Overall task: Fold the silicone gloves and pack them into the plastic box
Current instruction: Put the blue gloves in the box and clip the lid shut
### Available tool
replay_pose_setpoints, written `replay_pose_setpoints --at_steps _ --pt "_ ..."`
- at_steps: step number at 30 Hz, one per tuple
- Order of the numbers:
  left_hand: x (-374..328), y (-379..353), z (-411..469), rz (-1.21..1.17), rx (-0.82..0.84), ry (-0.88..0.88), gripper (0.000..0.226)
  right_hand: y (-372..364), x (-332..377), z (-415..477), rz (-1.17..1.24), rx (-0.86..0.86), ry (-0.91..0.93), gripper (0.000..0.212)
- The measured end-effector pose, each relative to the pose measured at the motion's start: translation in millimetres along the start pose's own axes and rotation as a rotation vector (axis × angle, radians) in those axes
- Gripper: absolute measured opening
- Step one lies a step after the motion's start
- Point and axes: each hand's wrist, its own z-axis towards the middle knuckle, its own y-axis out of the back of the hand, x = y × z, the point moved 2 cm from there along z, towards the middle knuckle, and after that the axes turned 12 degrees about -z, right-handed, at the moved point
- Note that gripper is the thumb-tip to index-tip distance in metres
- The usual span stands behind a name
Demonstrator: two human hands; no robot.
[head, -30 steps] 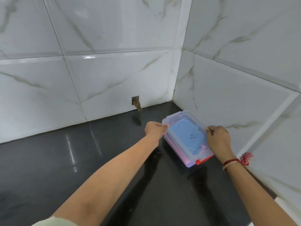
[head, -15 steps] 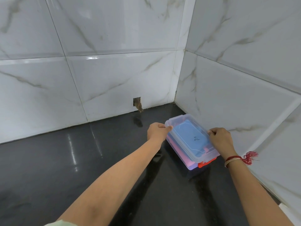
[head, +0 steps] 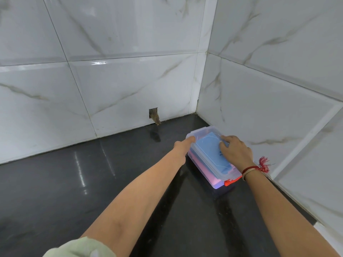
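The translucent plastic box (head: 213, 184) stands on the black counter, close to the right wall, with its lid (head: 220, 174) on. Through the plastic I see a blue glove (head: 208, 150) on top and a pink glove (head: 201, 165) below it. An orange-red latch (head: 232, 181) shows at the box's near end. My left hand (head: 182, 147) holds the lid's far left corner, one finger lying along the rim. My right hand (head: 235, 153) lies flat on top of the lid, fingers spread.
The glossy black counter (head: 83, 182) runs into a corner of white marble-look tiles. The right wall (head: 278, 130) is just beyond the box. A small hole (head: 154, 115) breaks the back wall near the counter. A red thread bracelet (head: 257, 168) is on my right wrist.
The box has gone from tilted and lifted to resting on the counter. My right hand moved from the lid's right edge onto its top and flattened. My left hand stayed at the left corner.
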Motion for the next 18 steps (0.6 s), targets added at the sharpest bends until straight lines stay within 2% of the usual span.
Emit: replay_pose_setpoints --at_steps 6,9,11,15,18 --pt "-7 -1 6 0.020 0.065 0.027 0.058 -6 -2 -1 -0.088 0.011 0.028 0.048" --pt "-9 1 8 0.024 0.077 0.036 0.070 -7 -1 -1 -0.103 0.020 0.032 0.050" --pt "-9 0 7 -0.012 0.054 0.031 0.066 -6 -1 -1 -0.092 0.020 0.028 0.050" --pt "-13 -6 16 -0.104 0.003 -0.070 0.052 -5 -1 -3 -0.077 0.002 0.037 0.048" --pt "-16 -13 20 -0.026 0.057 -0.190 0.034 -4 -2 -3 -0.076 -0.007 0.041 0.047"
